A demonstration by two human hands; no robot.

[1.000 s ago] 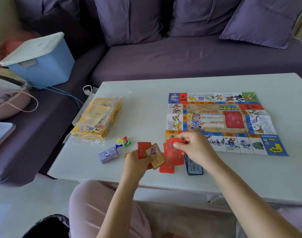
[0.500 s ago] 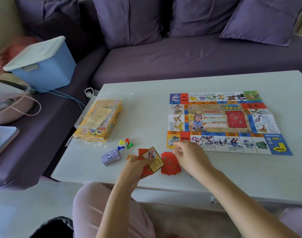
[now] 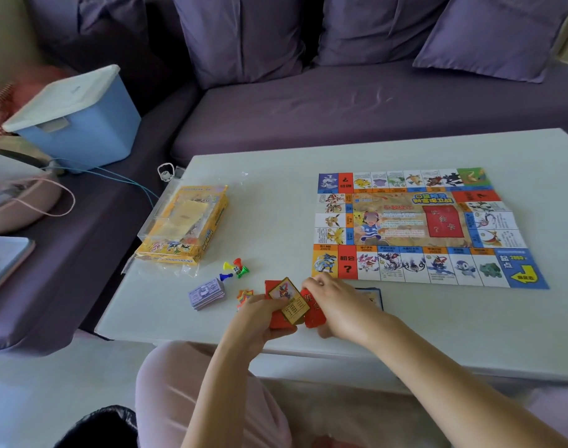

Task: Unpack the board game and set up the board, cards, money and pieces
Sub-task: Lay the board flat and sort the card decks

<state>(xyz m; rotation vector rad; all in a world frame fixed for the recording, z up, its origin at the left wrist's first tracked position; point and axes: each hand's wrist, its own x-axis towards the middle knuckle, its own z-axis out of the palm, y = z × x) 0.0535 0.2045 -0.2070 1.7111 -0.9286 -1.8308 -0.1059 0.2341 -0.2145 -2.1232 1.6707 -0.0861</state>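
In the head view, the left hand (image 3: 253, 318) grips a stack of red cards (image 3: 273, 321) topped by a gold-framed card (image 3: 292, 303) at the near edge of the table (image 3: 276, 205). The right hand (image 3: 337, 305), the one nearer the board (image 3: 405, 221), pinches a second red bunch (image 3: 313, 313) touching the first, long sides pointing away. Half a second ago that bunch lay looser on the table; now it is drawn against the left hand's stack.

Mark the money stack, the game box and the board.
money stack (image 3: 207, 293), head view, top note of the pile.
game box (image 3: 169, 251), head view, its near yellow end.
board (image 3: 402, 221), head view, its printed centre panel.
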